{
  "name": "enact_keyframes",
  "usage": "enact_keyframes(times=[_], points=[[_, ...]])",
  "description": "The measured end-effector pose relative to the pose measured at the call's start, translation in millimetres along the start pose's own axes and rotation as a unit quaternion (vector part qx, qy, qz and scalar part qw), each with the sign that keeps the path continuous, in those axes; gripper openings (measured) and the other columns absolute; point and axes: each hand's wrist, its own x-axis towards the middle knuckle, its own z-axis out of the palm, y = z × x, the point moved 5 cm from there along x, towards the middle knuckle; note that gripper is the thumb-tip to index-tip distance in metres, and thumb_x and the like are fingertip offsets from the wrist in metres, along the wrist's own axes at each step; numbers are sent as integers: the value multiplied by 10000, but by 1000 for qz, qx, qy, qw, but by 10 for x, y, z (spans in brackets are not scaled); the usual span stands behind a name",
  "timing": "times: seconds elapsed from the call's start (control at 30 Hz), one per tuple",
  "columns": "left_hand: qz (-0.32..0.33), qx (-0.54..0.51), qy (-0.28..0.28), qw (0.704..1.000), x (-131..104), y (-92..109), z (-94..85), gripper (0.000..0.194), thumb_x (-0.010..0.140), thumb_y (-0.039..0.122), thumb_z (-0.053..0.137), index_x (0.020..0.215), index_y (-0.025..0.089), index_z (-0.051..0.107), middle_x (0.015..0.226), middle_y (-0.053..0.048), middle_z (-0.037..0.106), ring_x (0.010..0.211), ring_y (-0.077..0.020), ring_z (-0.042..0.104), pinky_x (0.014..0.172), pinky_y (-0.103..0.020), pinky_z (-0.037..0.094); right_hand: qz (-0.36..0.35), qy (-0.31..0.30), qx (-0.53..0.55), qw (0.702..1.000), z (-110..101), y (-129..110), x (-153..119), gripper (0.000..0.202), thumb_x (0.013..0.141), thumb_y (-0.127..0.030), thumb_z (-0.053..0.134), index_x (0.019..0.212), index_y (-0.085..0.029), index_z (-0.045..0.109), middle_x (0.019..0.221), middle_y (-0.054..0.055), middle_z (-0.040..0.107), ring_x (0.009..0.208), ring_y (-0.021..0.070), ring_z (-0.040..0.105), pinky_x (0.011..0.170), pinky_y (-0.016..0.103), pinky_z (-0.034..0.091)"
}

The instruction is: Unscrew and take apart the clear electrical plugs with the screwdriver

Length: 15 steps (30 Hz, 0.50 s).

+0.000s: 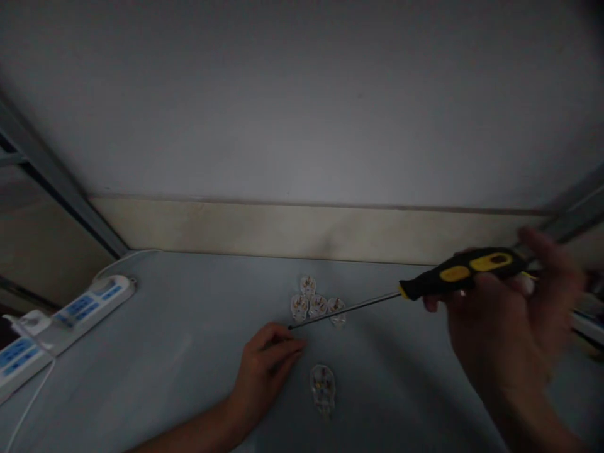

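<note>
My right hand grips a long screwdriver by its black and yellow handle, the shaft slanting down to the left. The shaft's dark tip ends at the fingers of my left hand. Those fingers are pinched together low over the table; anything between them is too small or hidden to make out. Just beyond the tip lie several small clear plastic plug parts with brass-coloured metal pieces, grouped close together. A longer clear plug part rests by itself nearer to me, right of my left hand.
On the left a white power strip with blue socket faces lies on the grey table. A white plug with its cable sits in it. A pale wall rises behind, with metal frame posts at the sides.
</note>
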Motion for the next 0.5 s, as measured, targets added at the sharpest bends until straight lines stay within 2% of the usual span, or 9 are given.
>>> enact_keyframes(times=[0.1, 0.17, 0.23, 0.33, 0.4, 0.5], points=[[44, 40, -9, 998, -31, -3, 27, 196, 951, 198, 579, 1018, 214, 762, 829, -74, 706, 730, -189, 670, 632, -290, 568, 91, 37, -9, 995, -213, 395, -264, 430, 802, -286, 645, 1211, -387, 559, 938, 18, 501, 699, 154, 576, 439, 278, 556], [51, 60, -26, 997, -47, -33, 64, 192, 950, 190, 576, 1029, 220, 749, 836, -68, 727, 739, -201, 675, 652, -313, 570, 126, 1, -55, 990, -367, 657, -446, 382, 865, -362, 586, 1241, -379, 522, 1058, 44, 499, 842, 188, 610, 578, 358, 631], [34, 70, -42, 996, -55, -77, 102, 182, 944, 184, 578, 1027, 223, 735, 848, -57, 748, 758, -211, 684, 700, -344, 576, 114, -102, -145, 978, -486, 887, -567, 430, 900, -396, 549, 1317, -344, 460, 1198, 82, 535, 965, 222, 636, 754, 424, 638], [-4, 71, -56, 996, -54, -120, 138, 169, 931, 170, 574, 983, 216, 728, 841, -49, 758, 781, -219, 691, 746, -366, 577, 14, -297, -313, 902, -571, 1142, -649, 449, 907, -381, 548, 1339, -290, 467, 1172, 105, 627, 1061, 255, 639, 907, 476, 582], [-20, 69, -68, 995, -48, -126, 152, 166, 919, 155, 572, 950, 212, 725, 825, -46, 756, 776, -217, 689, 742, -360, 576, -20, -356, -340, 870, -605, 1232, -640, 338, 879, -375, 579, 1202, -278, 600, 1110, 94, 665, 1056, 270, 632, 923, 500, 561], [-27, 71, -90, 993, -40, -120, 168, 164, 907, 139, 568, 920, 208, 716, 811, -42, 750, 769, -217, 684, 741, -360, 571, -34, -388, -346, 854, -585, 1248, -602, 276, 884, -358, 560, 1129, -279, 661, 1102, 83, 674, 1074, 269, 609, 941, 505, 539]])
